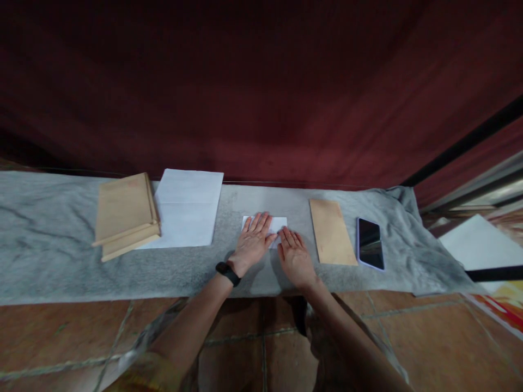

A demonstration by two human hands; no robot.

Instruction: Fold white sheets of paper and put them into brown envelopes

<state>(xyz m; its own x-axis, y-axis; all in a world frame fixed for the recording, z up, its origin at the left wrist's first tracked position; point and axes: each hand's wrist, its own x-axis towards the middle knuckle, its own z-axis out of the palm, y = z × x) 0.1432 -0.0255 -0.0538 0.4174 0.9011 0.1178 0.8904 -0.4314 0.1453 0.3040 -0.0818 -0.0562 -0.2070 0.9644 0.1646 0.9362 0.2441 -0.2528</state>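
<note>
A small folded sheet of white paper [279, 222] lies on the grey cloth in front of me, partly covered by both hands. Flat on its left part rests my left hand [254, 240], fingers spread and a black band on the wrist. My right hand [295, 255] lies at the paper's right side with its fingers stretched out, fingertips by the edge. Neither hand grips anything. To the right of my right hand lies a single brown envelope [333, 233].
A stack of brown envelopes [125, 209] overlaps creased white sheets [190, 209] at the left. Beyond the single envelope is a phone [370, 244]. Grey cloth [196, 272] covers the narrow bench. A dark red curtain [261, 109] hangs behind it, and a black bar [461, 141] slants at the right.
</note>
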